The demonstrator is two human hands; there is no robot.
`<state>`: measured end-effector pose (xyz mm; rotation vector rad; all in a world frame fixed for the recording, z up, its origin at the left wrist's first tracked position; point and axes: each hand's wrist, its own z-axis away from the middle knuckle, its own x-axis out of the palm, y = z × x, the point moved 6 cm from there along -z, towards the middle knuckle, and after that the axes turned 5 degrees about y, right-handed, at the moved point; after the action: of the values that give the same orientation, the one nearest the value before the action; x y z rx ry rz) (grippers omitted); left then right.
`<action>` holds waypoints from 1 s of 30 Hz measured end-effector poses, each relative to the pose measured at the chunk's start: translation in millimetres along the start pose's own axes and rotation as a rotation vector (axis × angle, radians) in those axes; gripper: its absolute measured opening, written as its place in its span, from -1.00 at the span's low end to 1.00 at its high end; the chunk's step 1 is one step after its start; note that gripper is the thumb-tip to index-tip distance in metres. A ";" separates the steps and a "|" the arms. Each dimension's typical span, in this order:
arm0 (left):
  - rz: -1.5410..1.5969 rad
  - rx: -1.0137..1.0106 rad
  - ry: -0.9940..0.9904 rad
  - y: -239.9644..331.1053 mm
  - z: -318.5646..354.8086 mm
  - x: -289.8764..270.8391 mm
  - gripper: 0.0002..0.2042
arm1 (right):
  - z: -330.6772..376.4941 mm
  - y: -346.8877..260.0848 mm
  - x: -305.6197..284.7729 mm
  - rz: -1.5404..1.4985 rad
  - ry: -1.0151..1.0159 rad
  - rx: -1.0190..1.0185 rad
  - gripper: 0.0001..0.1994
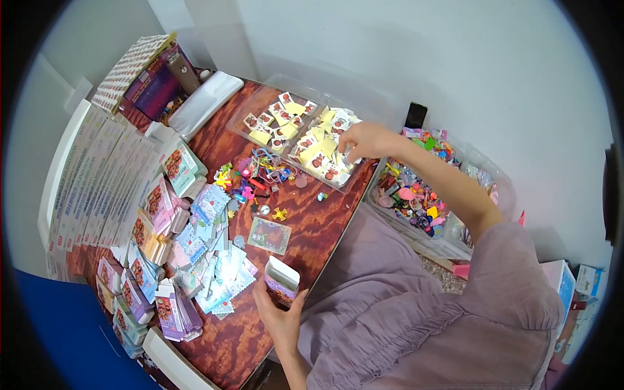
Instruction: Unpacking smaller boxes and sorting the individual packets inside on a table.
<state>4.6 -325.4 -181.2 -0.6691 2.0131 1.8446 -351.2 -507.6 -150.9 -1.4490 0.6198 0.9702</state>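
Observation:
My left hand [281, 317] grips a small purple carton [282, 279] near the table's front edge; its white inner walls show at the open top. My right hand [366, 141] reaches over the right side of a clear plastic container [336, 188], its fingers pinched together among small picture cards [316, 156] in white and pale yellow. Whatever lies between those fingertips is too small to make out. A pale printed card [269, 235] lies flat just beyond the carton. Small colourful trinkets [260, 174] are heaped between the container and that card.
Stacks of flattened cartons [177, 310] and a spread of blue cards [224, 276] fill the table's left. Beyond stand white boxes [97, 182], a clear plastic wrap bundle [207, 104] and a bottle [182, 73]. A bin of toys [416, 195] and a phone [416, 116] are at right.

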 end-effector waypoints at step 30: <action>0.098 -0.085 -0.019 -15.1 2.3 -1.9 -0.19 | 7.8 28.1 -5.7 -0.867 0.002 0.335 -0.90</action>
<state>14.3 -323.6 -193.0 -0.5829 1.9982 1.9946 -379.3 -504.7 -160.3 -1.2252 0.0978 0.1689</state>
